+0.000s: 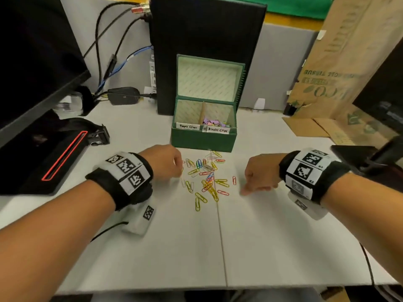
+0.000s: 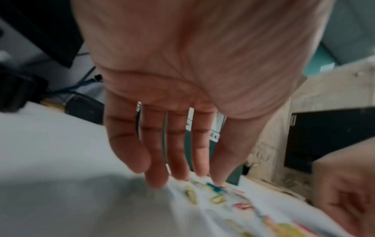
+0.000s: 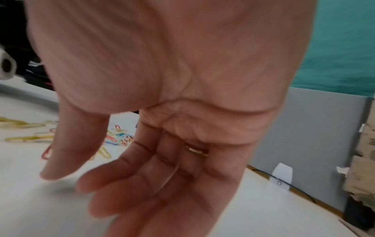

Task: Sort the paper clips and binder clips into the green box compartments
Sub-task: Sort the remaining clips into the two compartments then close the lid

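Coloured paper clips (image 1: 206,179) lie scattered near the box (image 1: 204,140). Your left hand (image 1: 162,162) and right hand (image 1: 260,173) flank them, fingers loose, grasping nothing. Next, gather clips into the left compartment.

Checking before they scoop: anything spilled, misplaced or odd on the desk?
Nothing looks damaged. The paper clips lie scattered loose on the desk in front of the green box, unsorted; its Paper Clips compartment shows none. Both hands, left hand and right hand, hold nothing.
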Demonstrator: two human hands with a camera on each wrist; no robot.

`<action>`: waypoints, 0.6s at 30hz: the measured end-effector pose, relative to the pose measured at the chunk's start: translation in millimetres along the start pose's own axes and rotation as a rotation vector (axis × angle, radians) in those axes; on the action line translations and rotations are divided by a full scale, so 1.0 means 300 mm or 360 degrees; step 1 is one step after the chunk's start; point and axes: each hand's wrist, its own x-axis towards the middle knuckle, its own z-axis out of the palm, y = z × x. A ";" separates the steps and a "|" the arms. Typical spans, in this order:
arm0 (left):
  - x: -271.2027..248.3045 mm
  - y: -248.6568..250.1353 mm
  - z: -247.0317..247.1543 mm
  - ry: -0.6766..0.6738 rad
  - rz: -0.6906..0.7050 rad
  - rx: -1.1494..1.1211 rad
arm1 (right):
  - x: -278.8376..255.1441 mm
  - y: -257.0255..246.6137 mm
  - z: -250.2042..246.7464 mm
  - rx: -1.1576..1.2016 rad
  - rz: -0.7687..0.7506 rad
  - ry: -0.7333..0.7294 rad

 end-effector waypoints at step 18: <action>0.065 0.063 0.018 -0.0307 0.0206 0.0414 | 0.104 -0.128 -0.021 0.0307 -0.0100 0.0372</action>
